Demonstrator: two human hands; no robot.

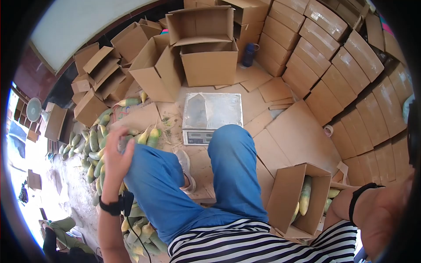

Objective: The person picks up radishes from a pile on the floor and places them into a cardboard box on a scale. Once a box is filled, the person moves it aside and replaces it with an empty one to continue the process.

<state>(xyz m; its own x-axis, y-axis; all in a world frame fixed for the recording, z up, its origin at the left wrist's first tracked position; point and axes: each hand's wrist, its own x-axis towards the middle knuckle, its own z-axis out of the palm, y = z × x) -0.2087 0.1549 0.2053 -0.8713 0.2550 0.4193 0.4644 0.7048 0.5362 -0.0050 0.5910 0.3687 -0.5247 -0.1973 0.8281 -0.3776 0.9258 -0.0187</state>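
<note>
My left hand [119,151] is raised beside my left knee, thumb and fingers apart, with nothing visibly held. Beyond and around it lies a pile of green-and-pale long radishes [93,140] on the floor; one radish [154,137] is just past my knee. My right arm is bent up at the right edge, and my right hand [388,219] looks large and blurred close to the camera, its fingers out of sight. Below that arm stands an open carton [285,199] with a few radishes [305,196] inside. A digital scale [212,111] sits in front of my knees.
Open cartons [209,65] stand behind the scale, and more cartons [103,72] are heaped at the left. Stacked sealed boxes [322,61] form a wall at right. A blue bottle [249,55], a tape roll [328,130] and flat cardboard [302,131] are on the floor.
</note>
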